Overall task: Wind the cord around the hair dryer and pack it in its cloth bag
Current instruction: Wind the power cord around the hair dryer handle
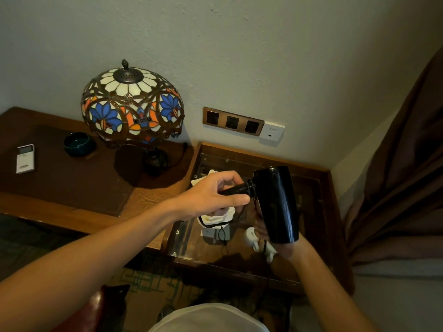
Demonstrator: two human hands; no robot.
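I hold a black hair dryer (278, 202) above a glass-topped side table (311, 173). My right hand (285, 248) grips the lower end of its barrel from underneath. My left hand (215, 195) is closed around the dryer's black handle. The black cord (221, 224) hangs in a loop from the handle end, and its white plug (251, 236) dangles near my right hand. The white cloth bag (215, 218) lies on the glass under my left hand, mostly hidden by it.
A stained-glass lamp (131, 104) stands on the wooden desk (72, 202) at left, with a dark green ashtray (78, 143) and a white remote (25, 159). Wall sockets (232, 122) sit behind the side table. A brown curtain (402, 176) hangs at right.
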